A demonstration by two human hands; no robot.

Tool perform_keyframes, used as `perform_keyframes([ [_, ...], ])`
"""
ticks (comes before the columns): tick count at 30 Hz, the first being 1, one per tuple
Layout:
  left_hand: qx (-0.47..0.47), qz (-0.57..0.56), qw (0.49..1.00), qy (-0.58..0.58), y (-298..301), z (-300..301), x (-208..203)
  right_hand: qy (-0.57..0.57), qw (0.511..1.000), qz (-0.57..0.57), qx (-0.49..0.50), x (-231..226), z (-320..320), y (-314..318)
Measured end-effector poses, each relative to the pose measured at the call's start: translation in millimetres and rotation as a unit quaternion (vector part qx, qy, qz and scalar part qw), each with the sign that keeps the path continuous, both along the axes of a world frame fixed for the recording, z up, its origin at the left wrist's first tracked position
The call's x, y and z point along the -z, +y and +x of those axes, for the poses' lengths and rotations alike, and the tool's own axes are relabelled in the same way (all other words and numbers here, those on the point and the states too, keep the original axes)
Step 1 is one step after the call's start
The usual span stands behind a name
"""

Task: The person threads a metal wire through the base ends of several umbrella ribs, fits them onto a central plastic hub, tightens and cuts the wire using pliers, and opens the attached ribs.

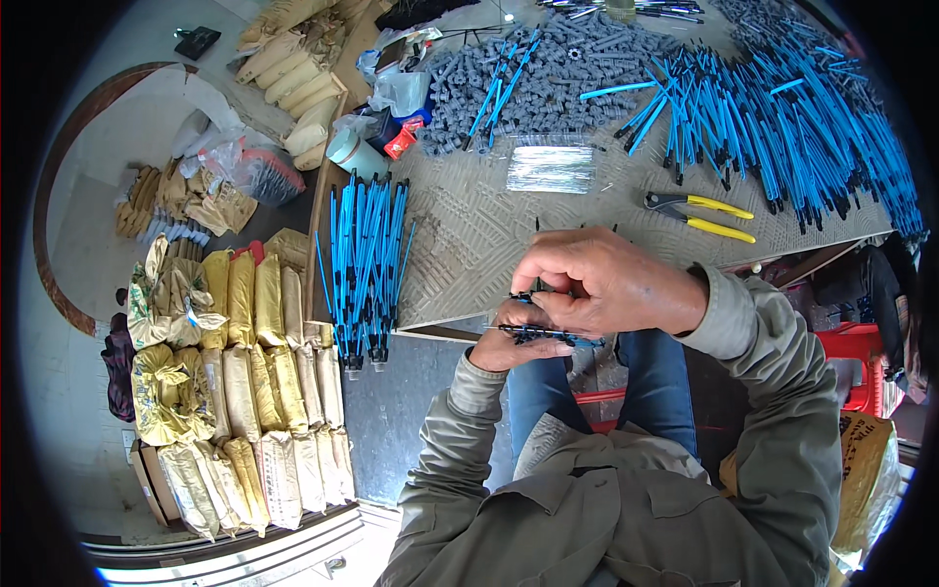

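Your left fingers [546, 350] grip the dark rods [536, 334] near frame centre; your right fingers [550, 260] are closed just above, contents unclear. Should the left grip loosen, rods could fall between your knees [649, 356].

Observed left hand [495, 350] held above the lap at the table's near edge, gripping slim dark pieces [538, 334]. Noted right hand [611, 279] close over the left, fingertips bent together at the pieces; exact contact partly hidden. Found on the textured table [455, 240]: yellow-handled pliers [719, 204], a flat pack of thin silvery strands [551, 169], a broad heap of grey parts [558, 83] and a large pile of blue-and-black rods [729, 117]. Recorded beside the table's left edge: an upright bundle of similar rods [367, 254]. Located farther left: stacked yellowish packets [240, 382].
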State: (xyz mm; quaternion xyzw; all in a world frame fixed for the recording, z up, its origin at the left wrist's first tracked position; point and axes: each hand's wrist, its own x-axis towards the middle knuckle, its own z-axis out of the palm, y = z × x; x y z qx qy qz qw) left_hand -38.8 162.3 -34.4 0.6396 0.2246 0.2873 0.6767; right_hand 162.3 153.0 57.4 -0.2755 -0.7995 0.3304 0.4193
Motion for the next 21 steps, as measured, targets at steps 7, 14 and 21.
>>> perform_keyframes([
  [7, -0.010, 0.003, 1.000, -0.006, -5, 13, -13, 0.008, 0.998, 0.025, 0.059, 14, -7, 7],
  [14, 0.007, 0.028, 1.000, -0.001, -2, 26, -17, -0.074, 0.981, 0.084, 0.160, 13, 10, 15],
  [21, -0.032, -0.033, 0.998, -0.051, -3, 34, -10, 0.057, 0.967, -0.202, 0.145, 21, 56, -26],
])
